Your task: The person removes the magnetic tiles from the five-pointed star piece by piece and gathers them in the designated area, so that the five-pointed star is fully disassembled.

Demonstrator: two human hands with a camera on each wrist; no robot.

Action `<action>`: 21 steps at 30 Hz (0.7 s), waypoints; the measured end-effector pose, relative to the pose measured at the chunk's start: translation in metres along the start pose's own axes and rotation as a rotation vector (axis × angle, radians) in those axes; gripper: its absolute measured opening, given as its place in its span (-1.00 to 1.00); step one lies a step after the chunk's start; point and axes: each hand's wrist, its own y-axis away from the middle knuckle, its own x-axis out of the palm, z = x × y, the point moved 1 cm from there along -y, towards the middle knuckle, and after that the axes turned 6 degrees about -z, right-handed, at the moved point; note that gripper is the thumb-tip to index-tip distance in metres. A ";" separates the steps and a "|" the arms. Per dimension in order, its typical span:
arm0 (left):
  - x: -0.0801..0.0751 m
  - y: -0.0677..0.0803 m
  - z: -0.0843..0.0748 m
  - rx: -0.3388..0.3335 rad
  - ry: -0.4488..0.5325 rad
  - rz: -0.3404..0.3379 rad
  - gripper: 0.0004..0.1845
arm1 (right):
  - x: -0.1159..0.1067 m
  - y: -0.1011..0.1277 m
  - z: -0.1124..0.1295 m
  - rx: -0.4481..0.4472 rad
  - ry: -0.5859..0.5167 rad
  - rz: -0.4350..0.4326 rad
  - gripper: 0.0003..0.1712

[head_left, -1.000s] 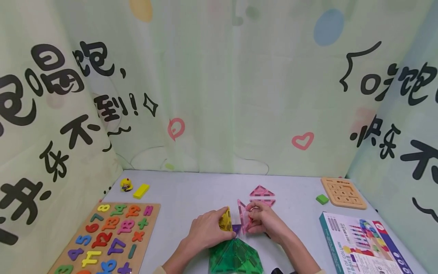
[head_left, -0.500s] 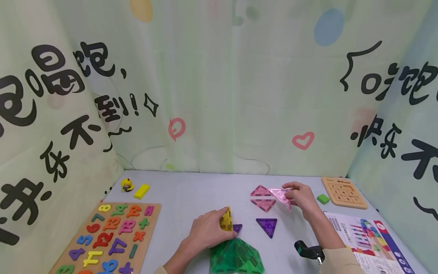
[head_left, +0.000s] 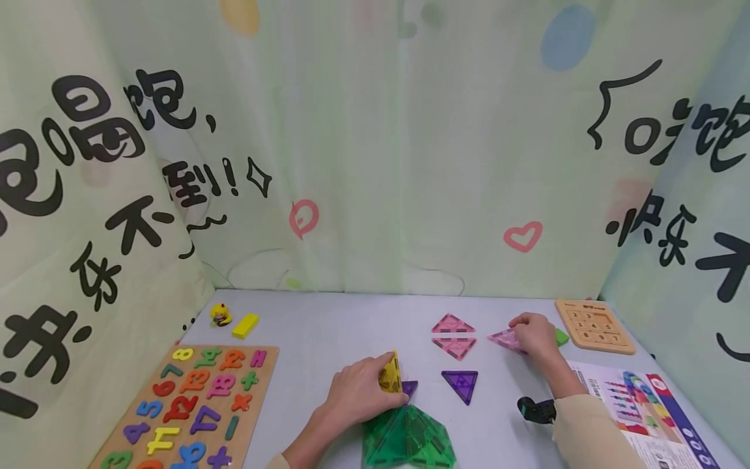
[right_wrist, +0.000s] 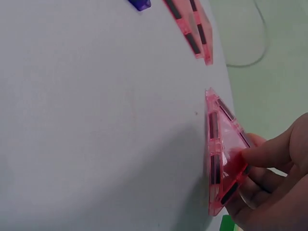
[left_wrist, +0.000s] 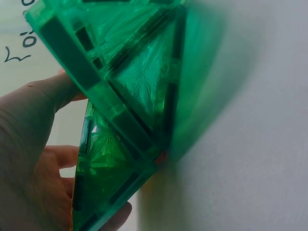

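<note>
My left hand grips an upright yellow triangular magnetic tile at the far side of a faceted green magnetic-tile structure. A purple tile pokes out just beyond the green top, partly hidden by my fingers. In the left wrist view, green panels cover much of that hand's fingers. Over at the back right, my right hand pinches a pink triangular tile between thumb and fingers, its long edge close over the table.
Two pink triangles and a purple triangle lie mid-table. A green block, wooden number board and printed box are on the right. To the left are a number puzzle, yellow block and small yellow figure.
My right hand has carried the pink tile away from the green structure to the back right, low near the green block. The purple triangle came into view. My left hand stays at the yellow tile.
</note>
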 end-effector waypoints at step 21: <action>-0.001 0.000 -0.001 0.001 0.017 -0.003 -0.12 | 0.016 0.017 0.013 -0.145 0.079 -0.067 -0.62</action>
